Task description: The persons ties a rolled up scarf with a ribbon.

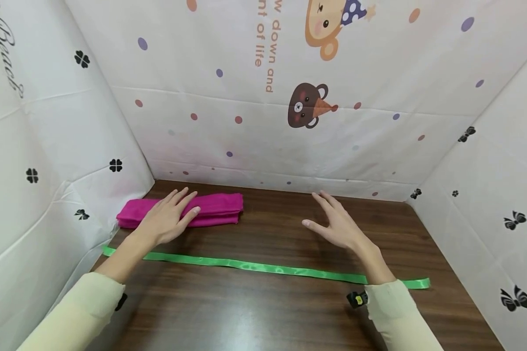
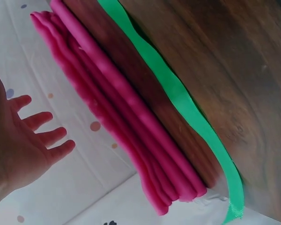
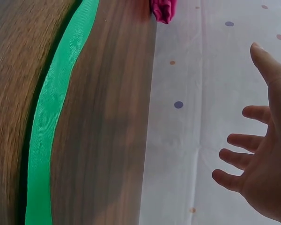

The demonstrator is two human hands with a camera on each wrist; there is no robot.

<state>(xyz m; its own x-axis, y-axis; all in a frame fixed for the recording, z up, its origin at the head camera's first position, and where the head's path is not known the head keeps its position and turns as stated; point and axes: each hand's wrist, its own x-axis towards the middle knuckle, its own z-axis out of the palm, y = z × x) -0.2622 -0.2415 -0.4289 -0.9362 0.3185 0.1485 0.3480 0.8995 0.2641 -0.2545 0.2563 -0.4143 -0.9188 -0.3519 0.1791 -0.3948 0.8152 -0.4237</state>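
Note:
A folded magenta cloth [image 1: 217,208] lies in a long strip at the table's back left. Over it in the head view is my left hand [image 1: 164,219], fingers spread and holding nothing; the left wrist view shows this hand [image 2: 23,136] apart from the cloth [image 2: 126,108]. My right hand [image 1: 338,224] hovers over the table right of the cloth, fingers extended, with nothing in it; its fingers also show straight in the right wrist view [image 3: 267,150]. A green satin ribbon [image 1: 254,266] stretches across the table nearer to me, passing under both forearms.
The dark wooden table [image 1: 228,312] is enclosed by white printed sheets: a back one [image 1: 246,146], a left one [image 1: 70,136] and a right one [image 1: 478,234]. A black band with a small yellow-marked device [image 1: 357,299] sits at my right cuff.

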